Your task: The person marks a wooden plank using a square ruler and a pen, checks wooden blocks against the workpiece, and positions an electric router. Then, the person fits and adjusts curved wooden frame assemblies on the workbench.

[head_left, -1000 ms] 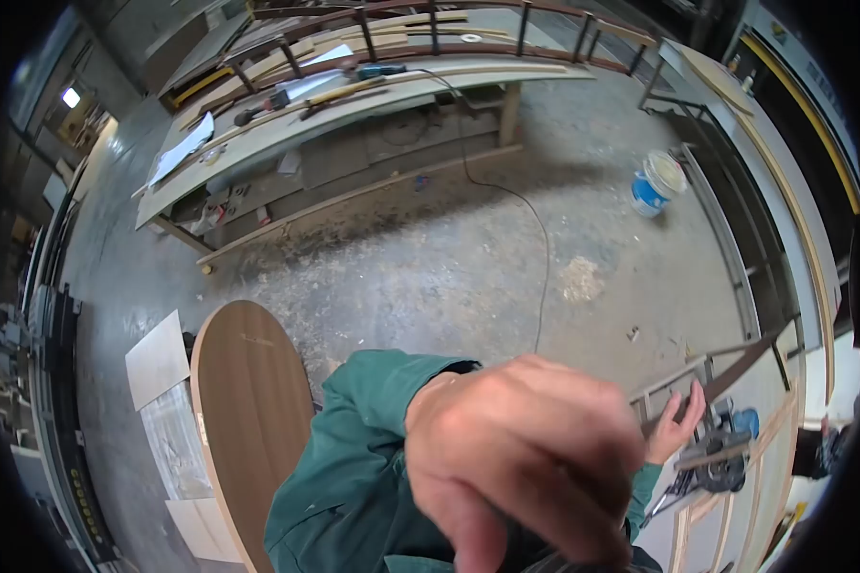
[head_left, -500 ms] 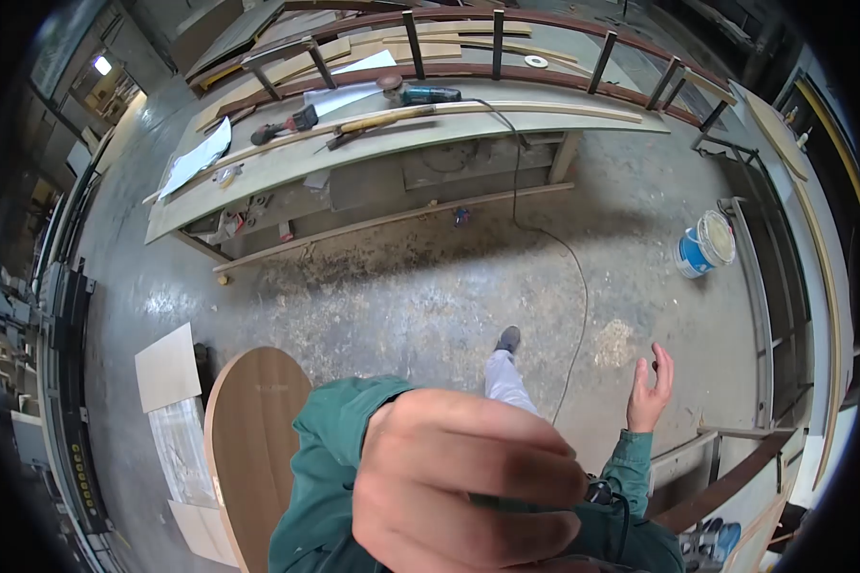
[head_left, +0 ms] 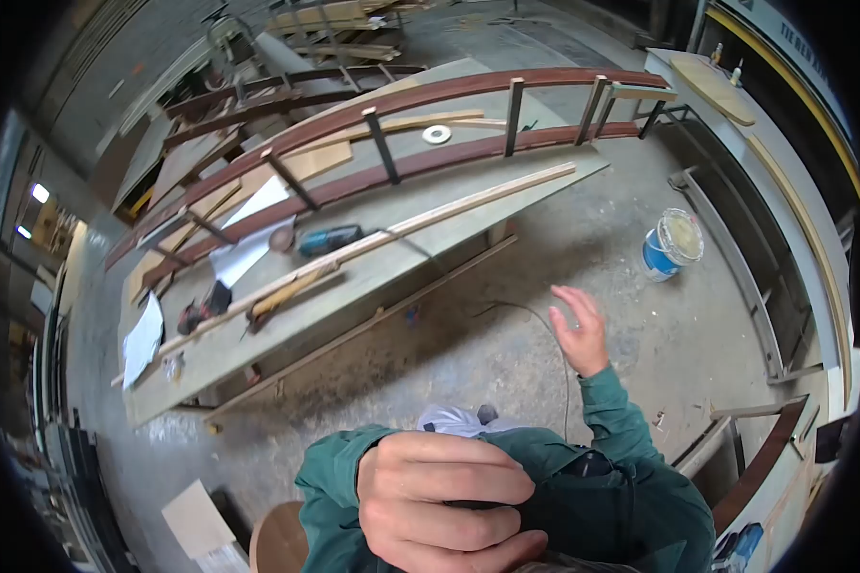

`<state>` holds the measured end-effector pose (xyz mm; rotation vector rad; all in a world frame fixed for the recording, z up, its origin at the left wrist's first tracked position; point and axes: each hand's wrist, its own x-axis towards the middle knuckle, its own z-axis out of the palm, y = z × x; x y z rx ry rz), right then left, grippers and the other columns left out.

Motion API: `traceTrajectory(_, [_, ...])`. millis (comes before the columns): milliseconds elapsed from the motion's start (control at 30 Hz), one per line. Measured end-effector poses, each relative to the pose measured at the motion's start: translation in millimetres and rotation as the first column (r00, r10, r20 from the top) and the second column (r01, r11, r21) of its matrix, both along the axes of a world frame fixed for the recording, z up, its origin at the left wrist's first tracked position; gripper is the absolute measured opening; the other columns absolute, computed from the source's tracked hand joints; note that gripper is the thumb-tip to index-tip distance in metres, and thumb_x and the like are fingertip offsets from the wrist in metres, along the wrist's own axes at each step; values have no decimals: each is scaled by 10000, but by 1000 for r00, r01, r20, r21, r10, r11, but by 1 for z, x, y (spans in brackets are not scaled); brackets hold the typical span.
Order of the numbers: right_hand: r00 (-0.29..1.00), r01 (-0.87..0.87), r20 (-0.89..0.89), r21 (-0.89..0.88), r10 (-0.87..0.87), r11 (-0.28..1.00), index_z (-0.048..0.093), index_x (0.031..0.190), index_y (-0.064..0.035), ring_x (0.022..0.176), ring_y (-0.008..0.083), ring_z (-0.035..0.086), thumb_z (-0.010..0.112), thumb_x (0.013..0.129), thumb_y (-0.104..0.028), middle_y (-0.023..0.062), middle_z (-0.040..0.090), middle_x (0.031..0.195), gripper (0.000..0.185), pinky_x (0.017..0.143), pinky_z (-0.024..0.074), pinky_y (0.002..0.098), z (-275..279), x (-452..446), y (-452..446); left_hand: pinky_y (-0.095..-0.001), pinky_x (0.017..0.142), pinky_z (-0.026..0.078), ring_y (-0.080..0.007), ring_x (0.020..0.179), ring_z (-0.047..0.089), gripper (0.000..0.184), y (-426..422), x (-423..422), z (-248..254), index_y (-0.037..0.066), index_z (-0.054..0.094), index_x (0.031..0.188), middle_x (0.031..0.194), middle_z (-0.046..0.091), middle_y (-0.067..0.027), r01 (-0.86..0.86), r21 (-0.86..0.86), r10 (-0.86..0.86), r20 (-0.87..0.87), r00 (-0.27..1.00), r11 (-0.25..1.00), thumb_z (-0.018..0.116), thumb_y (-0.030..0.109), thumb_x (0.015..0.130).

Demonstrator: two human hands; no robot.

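Note:
Close to the camera, at the bottom centre, my left hand (head_left: 449, 497) has its fingers curled together, and whatever may be inside them is hidden. My right hand (head_left: 581, 332) is raised over the floor with fingers apart, holding nothing. Beyond both hands stands a long workbench (head_left: 373, 277). On it lie a blue power tool (head_left: 330, 240), a red and black drill (head_left: 204, 307), a hammer-like tool with a wooden handle (head_left: 291, 294), a long wood strip (head_left: 478, 199), white paper sheets (head_left: 144, 339) and a white ring (head_left: 437, 135).
A dark red ladder-like frame (head_left: 382, 143) lies along the bench's far side. At the right are a blue and white bucket (head_left: 672, 245), a metal frame (head_left: 736, 258) and a long side table (head_left: 784, 191). A cable (head_left: 564, 382) crosses the floor. A round-ended wooden board (head_left: 279, 540) is at the lower left.
The view has turned and come nearer the bench. My right hand has moved from the frame at the lower right to over the floor. My left hand stays close to the camera, curled.

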<state>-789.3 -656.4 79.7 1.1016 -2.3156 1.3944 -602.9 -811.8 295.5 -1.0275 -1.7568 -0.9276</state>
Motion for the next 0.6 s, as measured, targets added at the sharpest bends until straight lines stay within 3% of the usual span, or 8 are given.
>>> traceTrajectory(167, [997, -43, 69, 134, 34, 990, 622, 1082, -35, 1012, 339, 555, 670, 780, -73, 163, 605, 1050, 308, 878, 459, 394, -50, -53, -38, -328, 639, 524, -235, 700, 628, 192, -68, -80, -14, 77, 574, 664, 680, 577, -55, 366, -110, -367, 9, 930, 924, 542, 54, 852])
traceTrajectory(267, [973, -39, 216, 498, -81, 866, 619, 1120, -56, 1051, 363, 543, 658, 803, -254, 178, 602, 1111, 376, 916, 440, 427, -140, -66, -13, -358, 709, 530, -256, 735, 638, 281, -109, -116, -19, 99, 537, 650, 713, 579, -67, 496, -123, -504, -42, 863, 859, 428, 71, 908])
traceTrajectory(300, [923, -71, 350, 567, -162, 821, 619, 1131, -51, 1058, 373, 543, 664, 787, -328, 195, 598, 1125, 443, 925, 437, 435, -180, -66, 4, -361, 709, 532, -262, 745, 640, 288, -121, -129, -19, 101, 541, 652, 717, 580, -74, 514, -119, -524, -88, 847, 850, 417, 69, 910])
traceTrajectory(333, [878, -140, 446, 584, -172, 799, 618, 1130, -38, 1066, 379, 545, 660, 789, -352, 210, 592, 1143, 466, 930, 434, 436, -234, -66, 31, -367, 709, 532, -272, 754, 642, 306, -114, -143, -32, 103, 547, 654, 724, 580, -87, 477, 112, -423, -317, 849, 872, 399, 73, 920])
traceTrajectory(400, [703, -307, 595, 749, -390, 588, 629, 1109, -26, 1080, 380, 553, 628, 776, -463, 228, 597, 1146, 550, 931, 438, 431, -280, -54, 73, -369, 706, 532, -271, 754, 641, 301, -141, -170, -36, 100, 551, 660, 728, 581, -90, 510, 64, -463, -335, 820, 858, 401, 74, 920])
traceTrajectory(433, [571, -312, 657, 728, -492, 610, 653, 1052, -15, 1030, 377, 583, 632, 742, -503, 232, 631, 1058, 578, 909, 456, 423, -299, -45, 100, -371, 703, 532, -270, 754, 640, 296, -151, -184, -37, 98, 555, 666, 732, 582, -92, 534, 24, -496, -337, 800, 845, 403, 75, 919])
traceTrajectory(500, [461, -145, 612, 766, -642, 626, 673, 958, -2, 873, 330, 647, 678, 734, -397, 208, 668, 902, 455, 782, 510, 396, -318, -21, 153, -372, 686, 532, -271, 742, 641, 295, -179, -216, -20, 95, 556, 673, 740, 587, -90, 605, -55, -606, -144, 783, 795, 393, 67, 917])
traceTrajectory(600, [158, 114, 662, 725, -733, 679, 673, 920, -14, 710, 295, 652, 671, 766, -304, 160, 661, 805, 328, 605, 510, 389, -310, 11, 172, -352, 644, 510, -270, 788, 608, 217, -188, -271, -38, 10, 667, 829, 761, 570, -88, 702, -32, -702, 24, 712, 711, 598, 206, 892])
